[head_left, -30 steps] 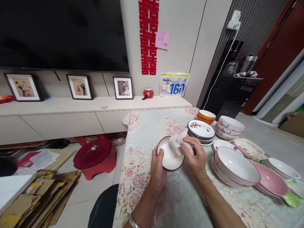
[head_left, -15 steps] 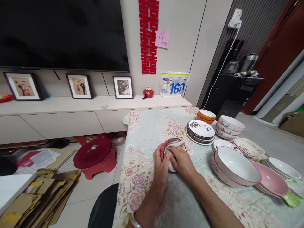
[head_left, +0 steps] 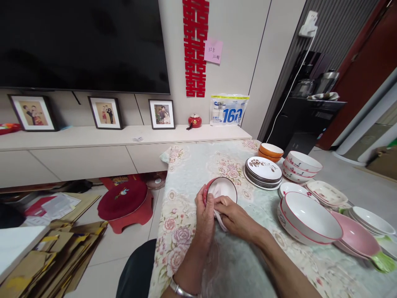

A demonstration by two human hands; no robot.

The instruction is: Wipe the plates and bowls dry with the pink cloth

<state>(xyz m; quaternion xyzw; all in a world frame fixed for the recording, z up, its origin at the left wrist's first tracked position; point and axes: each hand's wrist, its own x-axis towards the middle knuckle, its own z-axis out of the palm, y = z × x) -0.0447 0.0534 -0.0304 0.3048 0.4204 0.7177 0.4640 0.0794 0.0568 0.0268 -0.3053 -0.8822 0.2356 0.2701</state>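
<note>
Above the flowered tablecloth [head_left: 186, 198], my left hand [head_left: 204, 213] grips a small bowl [head_left: 228, 189], red outside and white inside with a dark rim. The bowl is tilted so its inside shows. My right hand [head_left: 234, 213] is closed on a pale pinkish cloth [head_left: 221, 221], pressed against the bowl's near rim. Part of the cloth lies inside the bowl, and part hangs below my fingers. Right of my hands is a stack of plates [head_left: 263, 169] with brown flowers. Nearer on the right sits a large white bowl [head_left: 312, 215] with a red rim, nested in another.
Orange bowls [head_left: 270, 151], red-rimmed bowls [head_left: 302, 165], a pink dish [head_left: 356, 234] with a green handle and small white dishes [head_left: 372, 219] crowd the table's right side. A red stool [head_left: 125, 203] and flattened cardboard [head_left: 62, 252] are on the floor at left.
My right hand and the cloth have moved down from inside the bowl to its near rim. More of the bowl's white inside is uncovered, and the cloth hangs lower.
</note>
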